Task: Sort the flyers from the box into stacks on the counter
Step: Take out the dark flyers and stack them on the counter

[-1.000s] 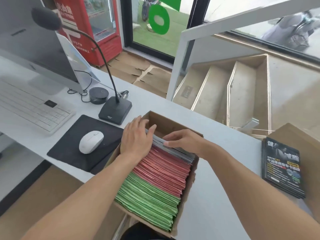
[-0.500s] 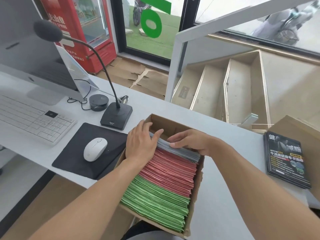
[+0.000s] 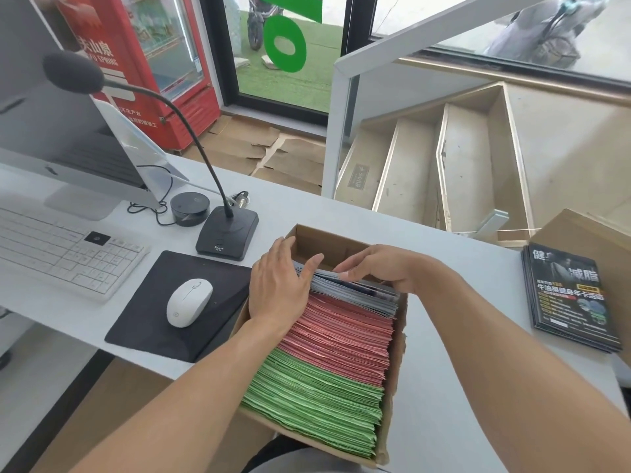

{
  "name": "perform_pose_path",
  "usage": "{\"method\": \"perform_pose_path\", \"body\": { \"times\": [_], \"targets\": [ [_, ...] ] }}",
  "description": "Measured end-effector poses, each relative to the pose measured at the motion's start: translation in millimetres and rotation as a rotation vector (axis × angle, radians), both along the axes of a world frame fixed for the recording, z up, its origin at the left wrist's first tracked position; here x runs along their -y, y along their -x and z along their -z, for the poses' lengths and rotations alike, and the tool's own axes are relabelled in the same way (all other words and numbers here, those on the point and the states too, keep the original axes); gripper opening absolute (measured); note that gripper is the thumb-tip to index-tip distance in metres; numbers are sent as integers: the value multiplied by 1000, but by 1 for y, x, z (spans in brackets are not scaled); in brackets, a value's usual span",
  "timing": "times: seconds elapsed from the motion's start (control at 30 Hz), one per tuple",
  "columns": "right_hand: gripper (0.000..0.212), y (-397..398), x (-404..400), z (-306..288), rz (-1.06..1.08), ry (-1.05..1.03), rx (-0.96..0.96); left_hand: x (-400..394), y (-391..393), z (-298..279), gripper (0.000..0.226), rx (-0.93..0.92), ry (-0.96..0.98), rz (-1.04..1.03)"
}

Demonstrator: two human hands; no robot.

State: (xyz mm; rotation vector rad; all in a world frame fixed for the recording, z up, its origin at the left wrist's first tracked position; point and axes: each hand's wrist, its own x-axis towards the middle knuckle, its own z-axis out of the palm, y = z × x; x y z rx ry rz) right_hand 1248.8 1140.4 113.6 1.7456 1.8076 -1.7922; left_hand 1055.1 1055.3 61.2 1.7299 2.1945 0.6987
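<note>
Both hands barely shifted since 0.5 s ago, same spot at the far end of the box, right fingertips a bit lower onto the grey bundle. Left hand (image 3: 278,285) lies flat, fingers straight and together, over the left edge of the standing flyers, fingertips reaching the grey flyers (image 3: 355,293); not gripping anything. Right hand (image 3: 379,268) hooks over the top of the grey flyers from the far side, fingers curled onto their upper edges, thumb hidden, so whether it truly pinches them cannot be told. Grey flyers stand on edge at the far end of the cardboard box (image 3: 397,353), with a gap of bare box behind them. Red flyers (image 3: 341,336) stand packed just nearer, touching the grey ones, then green flyers (image 3: 314,407) fill the near end. Box sits on the white surface (image 3: 444,421), its near end over the front edge. 1 stack of dark printed flyers (image 3: 568,298) lies flat on the surface well right of the box, beside a brown carton (image 3: 594,240). Left of the box: black mouse pad (image 3: 153,319) touching it, white mouse (image 3: 188,302) on the pad, desk microphone (image 3: 227,237) behind, white keyboard (image 3: 61,254) and monitor (image 3: 51,131) further left.
</note>
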Motion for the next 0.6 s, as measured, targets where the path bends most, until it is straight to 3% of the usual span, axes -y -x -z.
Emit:
{"method": "perform_pose_path", "body": {
  "times": [0.17,0.3,0.43,0.53,0.6],
  "targets": [
    [22,-2,-3,0,77,-293,131,0,-1,-1,75,26,-41,-16],
    [10,2,9,5,7,-472,164,0,-2,-1,73,19,-51,-24],
    [14,7,28,11,-127,-632,306,0,-3,-1,73,26,-50,-20],
    [12,3,34,6,-33,-716,275,1,-2,-1,77,37,-41,-11],
    [12,-9,36,-8,92,-716,137,1,-1,-5,79,108,-57,-31]
  ]
}}
